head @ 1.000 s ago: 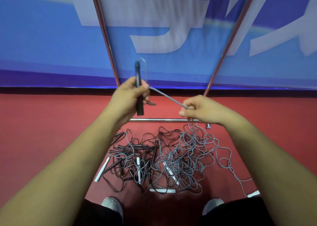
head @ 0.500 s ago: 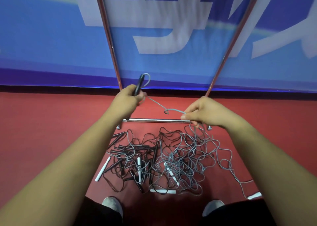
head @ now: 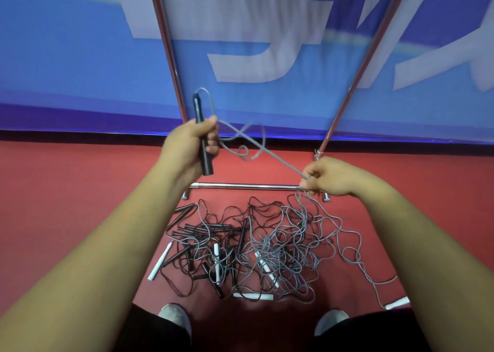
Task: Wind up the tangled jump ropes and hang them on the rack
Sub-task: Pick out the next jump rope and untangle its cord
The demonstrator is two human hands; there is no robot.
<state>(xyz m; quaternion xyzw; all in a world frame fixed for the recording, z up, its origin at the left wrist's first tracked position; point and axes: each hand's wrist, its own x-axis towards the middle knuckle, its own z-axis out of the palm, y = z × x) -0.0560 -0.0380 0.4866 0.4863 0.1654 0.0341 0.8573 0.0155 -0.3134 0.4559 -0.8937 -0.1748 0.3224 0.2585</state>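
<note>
My left hand (head: 188, 148) grips a black jump-rope handle (head: 202, 138) held upright above the floor. A grey rope (head: 270, 151) leaves the handle's top, makes a loose loop beside my fingers and runs down right to my right hand (head: 327, 176), which pinches it. Below that hand the same rope drops into a tangled pile of grey and black ropes (head: 256, 247) with black and white handles on the red floor. The metal rack (head: 246, 185) stands behind the pile; only its base bar and two slanting posts show.
A blue banner with white lettering (head: 240, 44) hangs behind the rack. My shoes (head: 175, 318) stand just in front of the pile. A white handle (head: 398, 303) with a stray rope lies at the right on the red floor (head: 66, 191).
My left hand has raised and turned the handle upright again, and a loop of grey rope has formed beside it. My right hand has slid down and right along the rope.
</note>
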